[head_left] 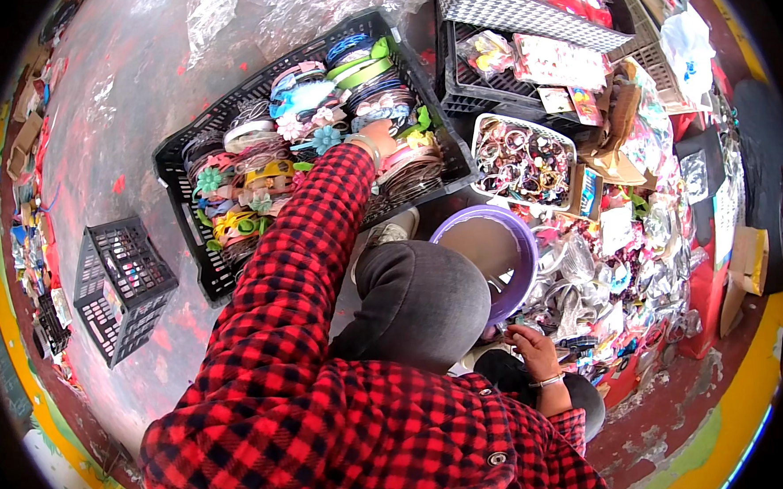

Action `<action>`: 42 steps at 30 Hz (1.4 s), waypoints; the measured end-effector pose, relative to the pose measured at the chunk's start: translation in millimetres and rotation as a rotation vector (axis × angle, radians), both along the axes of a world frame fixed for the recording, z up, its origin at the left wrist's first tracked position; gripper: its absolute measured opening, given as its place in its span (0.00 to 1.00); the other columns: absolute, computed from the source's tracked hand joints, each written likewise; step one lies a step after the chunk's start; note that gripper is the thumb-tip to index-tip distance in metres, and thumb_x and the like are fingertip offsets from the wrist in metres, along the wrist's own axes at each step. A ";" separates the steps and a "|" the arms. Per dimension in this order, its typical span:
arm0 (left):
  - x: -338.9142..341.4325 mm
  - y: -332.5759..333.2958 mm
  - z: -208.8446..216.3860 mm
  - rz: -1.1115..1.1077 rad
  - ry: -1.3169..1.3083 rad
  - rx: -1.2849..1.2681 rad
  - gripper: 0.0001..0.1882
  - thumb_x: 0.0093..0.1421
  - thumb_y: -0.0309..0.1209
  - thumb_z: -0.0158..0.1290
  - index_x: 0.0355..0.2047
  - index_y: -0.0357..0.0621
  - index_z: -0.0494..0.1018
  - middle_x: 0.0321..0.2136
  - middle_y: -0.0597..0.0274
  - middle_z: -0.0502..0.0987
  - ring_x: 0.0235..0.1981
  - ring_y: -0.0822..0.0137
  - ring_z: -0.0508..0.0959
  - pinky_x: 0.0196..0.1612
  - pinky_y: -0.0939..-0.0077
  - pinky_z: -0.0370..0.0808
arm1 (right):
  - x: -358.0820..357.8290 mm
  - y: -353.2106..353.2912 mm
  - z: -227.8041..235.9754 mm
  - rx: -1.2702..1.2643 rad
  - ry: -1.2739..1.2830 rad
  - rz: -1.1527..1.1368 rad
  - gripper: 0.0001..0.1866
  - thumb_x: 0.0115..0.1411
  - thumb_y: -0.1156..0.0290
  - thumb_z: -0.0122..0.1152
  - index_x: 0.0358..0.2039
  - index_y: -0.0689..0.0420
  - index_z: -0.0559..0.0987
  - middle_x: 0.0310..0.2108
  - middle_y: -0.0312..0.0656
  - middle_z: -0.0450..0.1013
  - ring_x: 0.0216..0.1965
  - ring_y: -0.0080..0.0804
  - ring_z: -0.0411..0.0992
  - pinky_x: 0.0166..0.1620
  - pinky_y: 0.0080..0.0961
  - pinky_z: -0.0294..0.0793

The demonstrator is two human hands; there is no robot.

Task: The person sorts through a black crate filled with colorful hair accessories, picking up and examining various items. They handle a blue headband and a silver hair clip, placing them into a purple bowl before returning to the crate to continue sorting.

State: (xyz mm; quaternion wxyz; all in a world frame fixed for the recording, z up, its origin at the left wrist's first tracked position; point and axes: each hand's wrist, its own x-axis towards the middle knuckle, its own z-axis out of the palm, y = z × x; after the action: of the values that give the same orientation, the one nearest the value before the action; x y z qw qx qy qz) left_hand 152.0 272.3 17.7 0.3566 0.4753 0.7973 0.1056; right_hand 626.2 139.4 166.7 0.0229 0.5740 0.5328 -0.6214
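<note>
My left hand (376, 140) reaches into a black plastic crate (171, 187) packed with headbands (274, 171). It rests among the headbands near the crate's right side, and its fingertips are hidden. Some headbands carry fabric flowers or bows; others are plain bands in green, blue, pink and brown. My right hand (535, 352) is held low by my right knee, beside a purple basin (531, 264). Its fingers are curled in with the tips close together. Whatever they may hold is too small to make out.
Right of the crate stands a white basket (478, 127) of small hair ties. Behind it are stacked black crates (456, 82) with packets. Plastic-wrapped goods (614, 268) heap up at the right. A smaller black crate (124, 285) stands on the floor at left.
</note>
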 end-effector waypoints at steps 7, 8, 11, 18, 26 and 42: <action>-17.1 -5.3 -30.6 -0.060 -0.033 0.095 0.21 0.43 0.27 0.49 0.41 0.37 0.69 0.36 0.41 0.73 0.41 0.47 0.73 0.44 0.66 0.68 | -8.4 1.7 8.2 -0.036 0.005 -0.034 0.14 0.59 0.69 0.50 0.43 0.61 0.74 0.35 0.38 0.75 0.37 0.23 0.73 0.36 0.17 0.70; -18.4 -3.3 -32.6 -0.084 -0.059 0.097 0.21 0.43 0.27 0.49 0.40 0.36 0.69 0.35 0.41 0.74 0.40 0.47 0.73 0.43 0.65 0.68 | -8.9 1.4 8.4 -0.039 0.007 -0.038 0.13 0.59 0.69 0.50 0.43 0.61 0.74 0.35 0.38 0.75 0.37 0.23 0.73 0.36 0.17 0.70; -17.5 5.7 -23.4 -0.129 -0.088 -0.036 0.21 0.43 0.29 0.49 0.40 0.34 0.69 0.35 0.41 0.74 0.40 0.48 0.73 0.43 0.65 0.69 | -6.8 1.4 5.0 -0.046 -0.019 -0.037 0.13 0.59 0.70 0.50 0.43 0.61 0.74 0.35 0.38 0.75 0.37 0.23 0.73 0.36 0.18 0.70; -32.9 11.4 -37.4 -0.135 -0.163 -0.092 0.29 0.37 0.33 0.58 0.42 0.33 0.68 0.32 0.43 0.75 0.31 0.55 0.77 0.32 0.68 0.73 | 0.1 0.8 -3.4 -0.026 -0.026 0.012 0.13 0.59 0.70 0.50 0.43 0.61 0.74 0.36 0.39 0.75 0.36 0.24 0.73 0.36 0.17 0.70; -38.6 10.7 -21.0 -0.151 -0.162 -0.080 0.46 0.30 0.40 0.62 0.49 0.26 0.61 0.38 0.40 0.73 0.41 0.53 0.74 0.45 0.70 0.69 | -3.0 -1.4 -2.4 -0.016 -0.038 0.000 0.14 0.59 0.71 0.50 0.44 0.62 0.74 0.36 0.39 0.75 0.36 0.24 0.73 0.36 0.17 0.70; -2.5 -19.8 -1.3 -0.159 0.294 0.129 0.19 0.52 0.31 0.47 0.44 0.36 0.65 0.31 0.42 0.74 0.35 0.47 0.75 0.39 0.58 0.71 | -3.5 -1.6 1.9 0.007 -0.010 -0.020 0.13 0.58 0.72 0.50 0.41 0.63 0.75 0.35 0.40 0.75 0.36 0.24 0.73 0.38 0.17 0.70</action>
State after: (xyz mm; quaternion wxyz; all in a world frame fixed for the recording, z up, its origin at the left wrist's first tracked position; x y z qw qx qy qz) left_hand 149.5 252.5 16.3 0.2121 0.5691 0.7923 0.0574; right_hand 622.7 137.8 168.6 0.0172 0.5822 0.5293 -0.6169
